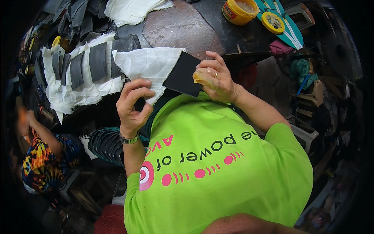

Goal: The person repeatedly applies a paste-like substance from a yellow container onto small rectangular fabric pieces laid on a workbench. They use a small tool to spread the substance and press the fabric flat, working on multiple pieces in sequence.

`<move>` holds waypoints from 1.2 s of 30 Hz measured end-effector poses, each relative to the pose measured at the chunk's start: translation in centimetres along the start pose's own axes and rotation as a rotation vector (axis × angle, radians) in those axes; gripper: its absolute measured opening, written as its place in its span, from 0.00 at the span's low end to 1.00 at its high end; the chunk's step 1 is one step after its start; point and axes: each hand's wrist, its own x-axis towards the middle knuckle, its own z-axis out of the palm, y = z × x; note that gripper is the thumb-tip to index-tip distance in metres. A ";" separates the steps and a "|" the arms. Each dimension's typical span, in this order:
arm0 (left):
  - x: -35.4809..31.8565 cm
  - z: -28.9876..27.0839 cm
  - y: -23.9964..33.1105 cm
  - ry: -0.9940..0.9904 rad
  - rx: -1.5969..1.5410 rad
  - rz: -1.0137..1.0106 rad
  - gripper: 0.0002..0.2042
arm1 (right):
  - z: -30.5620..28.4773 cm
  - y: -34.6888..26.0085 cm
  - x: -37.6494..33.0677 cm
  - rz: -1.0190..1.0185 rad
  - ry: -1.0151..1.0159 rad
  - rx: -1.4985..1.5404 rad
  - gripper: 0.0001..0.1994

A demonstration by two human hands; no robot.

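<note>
A large white cloth [78, 84] is lying across the left of the dark worktable [183, 27], carrying a row of dark grey strips [97, 61] side by side. Further right, at the table's far edge, a yellow tub [238, 11] is standing open with a pale paste showing inside (how full it is cannot be told); its yellow lid [272, 22] is lying just beside it on a teal and white sheet [291, 31].

The left hand [132, 105] is pinching together, thumb and fingers meeting on the lower edge of a smaller white fabric piece [150, 66], which is being held over the near table edge above the green shirt [214, 167]. A black square piece [182, 75] is sitting on that fabric's right corner. The right hand [218, 78] is curling closed round a yellowish translucent lump [201, 77], pressing it against the black piece's right edge.
</note>
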 end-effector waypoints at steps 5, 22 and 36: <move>0.1 0.0 -0.1 0.003 0.002 0.021 0.16 | -0.1 -0.1 -0.3 -0.013 0.016 -0.007 0.28; 1.9 -4.9 4.9 0.636 0.413 0.350 0.08 | 2.7 -4.0 7.9 0.053 -0.056 0.714 0.43; 11.6 -11.5 -3.3 0.137 0.262 -0.048 0.07 | 10.7 -0.2 10.7 0.694 0.038 0.948 0.42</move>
